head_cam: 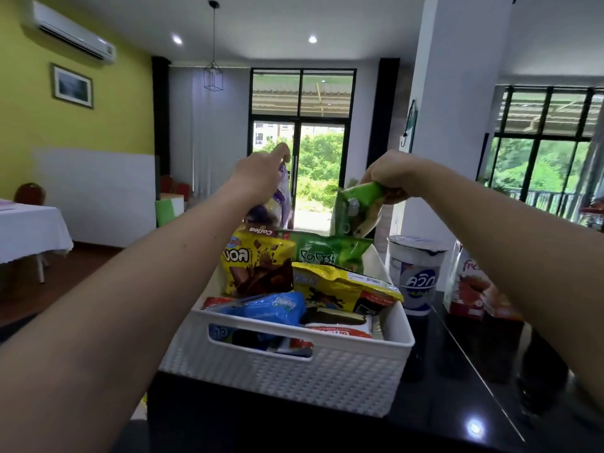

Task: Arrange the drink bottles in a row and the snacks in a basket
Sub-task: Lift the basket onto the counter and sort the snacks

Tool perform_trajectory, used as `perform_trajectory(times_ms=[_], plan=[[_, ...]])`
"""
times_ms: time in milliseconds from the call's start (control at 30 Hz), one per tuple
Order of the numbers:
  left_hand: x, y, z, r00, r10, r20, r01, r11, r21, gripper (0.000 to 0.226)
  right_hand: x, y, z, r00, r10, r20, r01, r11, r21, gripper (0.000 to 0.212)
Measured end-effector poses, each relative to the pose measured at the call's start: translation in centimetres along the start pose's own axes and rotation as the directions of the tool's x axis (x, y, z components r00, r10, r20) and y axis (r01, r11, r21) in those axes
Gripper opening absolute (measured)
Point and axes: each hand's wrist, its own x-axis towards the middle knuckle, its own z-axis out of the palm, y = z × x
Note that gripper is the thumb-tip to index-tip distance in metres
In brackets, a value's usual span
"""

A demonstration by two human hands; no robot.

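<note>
A white woven-pattern plastic basket (343, 371) stood on a dark glossy tabletop (457, 403), its near wall with a handle slot facing the camera. Both arms reached out over it. The left hand (258, 174) was closed around the top of a purple snack packet (281, 204), which hung down above the basket's far end. The right hand (389, 178) pinched the upper edge of a green snack packet (356, 210), held tilted just above the far right corner, its lower end close to or touching a green bag (330, 255) standing in the basket.

Inside the basket, a yellow chocolate snack bag (258, 266) stood upright at the far left beside the green bag. In front of them a yellow packet (346, 289) lay slanted across the middle, a blue wrapped packet (274, 308) lay at the near left, and a dark sandwich-cookie pack (336, 317) with a red-labelled pack (340, 333) sat near the front.

To the right of the basket, on the tabletop, stood a white instant-noodle cup (416, 276) with a sealed lid, and further right a red carton (470, 289), partly hidden by the right forearm.
</note>
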Motion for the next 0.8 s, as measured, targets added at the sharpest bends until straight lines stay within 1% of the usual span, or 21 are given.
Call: perform_trajectory(times_ms=[33, 67, 100, 167, 200, 233, 300, 333, 367, 400, 467, 500, 633, 700, 733, 800], plan=[[0.1, -0.1, -0.3, 1.000, -0.007, 0.004, 0.007, 0.999, -0.048, 0.027, 0.1, 0.0, 0.0, 0.999, 0.027, -0.025, -0.026, 0.999, 0.031, 0.027], [0.3, -0.2, -0.5, 0.999, -0.039, 0.020, 0.041, 0.996, -0.079, 0.027, 0.1, 0.0, 0.0, 0.998, 0.057, -0.016, -0.055, 0.996, 0.077, 0.027], [0.6, -0.4, -0.6, 0.994, -0.094, 0.046, 0.098, 0.991, -0.096, 0.024, 0.0, 0.0, 0.0, 0.996, 0.084, 0.036, -0.088, 0.988, 0.129, 0.027], [0.9, -0.8, -0.5, 0.960, -0.238, 0.148, 0.260, 0.954, -0.151, 0.019, -0.7, -0.3, -0.4, 0.965, 0.120, 0.231, -0.169, 0.964, 0.205, 0.032], [0.9, -1.0, -0.3, 0.926, -0.303, 0.225, 0.350, 0.914, -0.207, 0.018, -1.1, -0.4, -0.6, 0.938, 0.126, 0.324, -0.195, 0.962, 0.192, 0.035], [0.8, -1.2, -0.2, 0.889, -0.338, 0.309, 0.419, 0.874, -0.247, 0.017, -1.3, -0.4, -0.5, 0.913, 0.122, 0.389, -0.193, 0.970, 0.149, 0.036], [0.0, -1.0, -0.3, 0.814, -0.356, 0.459, 0.495, 0.839, -0.225, 0.013, -1.4, -0.3, 0.1, 0.897, 0.099, 0.431, -0.116, 0.993, 0.014, 0.037], [-0.4, -0.9, -0.4, 0.789, -0.355, 0.501, 0.503, 0.842, -0.195, 0.013, -1.4, -0.2, 0.5, 0.902, 0.076, 0.425, -0.069, 0.997, -0.031, 0.040], [-0.5, -0.8, -0.3, 0.783, -0.339, 0.522, 0.490, 0.853, -0.181, 0.017, -1.4, -0.1, 0.9, 0.909, 0.048, 0.414, -0.033, 0.999, -0.043, 0.044], [-0.5, -0.9, -0.1, 0.798, -0.322, 0.509, 0.462, 0.870, -0.174, 0.023, -1.3, -0.2, 1.3, 0.916, 0.020, 0.402, -0.008, 0.999, -0.033, 0.046], [-0.4, -0.9, 0.3, 0.860, -0.305, 0.410, 0.388, 0.912, -0.133, 0.032, -1.3, -0.6, 1.7, 0.926, -0.034, 0.376, 0.041, 0.999, -0.010, 0.044], [-0.6, -0.9, 0.4, 0.878, -0.306, 0.368, 0.362, 0.927, -0.095, 0.036, -1.4, -0.9, 1.8, 0.926, -0.049, 0.373, 0.056, 0.998, -0.010, 0.041], [-1.4, -0.6, 1.9, 0.894, -0.263, 0.364, 0.292, 0.956, -0.028, 0.046, -1.4, -1.8, 2.5, 0.922, -0.093, 0.375, 0.116, 0.992, -0.040, 0.036], [-1.5, -0.4, 2.7, 0.895, -0.251, 0.370, 0.280, 0.960, -0.027, 0.044, -1.3, -1.9, 3.5, 0.931, -0.143, 0.336, 0.189, 0.976, -0.109, 0.032], [-1.5, -0.3, 2.9, 0.885, -0.251, 0.393, 0.285, 0.958, -0.030, 0.041, -1.2, -1.8, 4.2, 0.928, -0.157, 0.338, 0.217, 0.965, -0.148, 0.033], [-1.5, 0.1, 2.9, 0.865, -0.245, 0.438, 0.291, 0.956, -0.040, 0.024, -1.0, -1.2, 5.7, 0.920, -0.145, 0.365, 0.249, 0.934, -0.257, 0.041]])
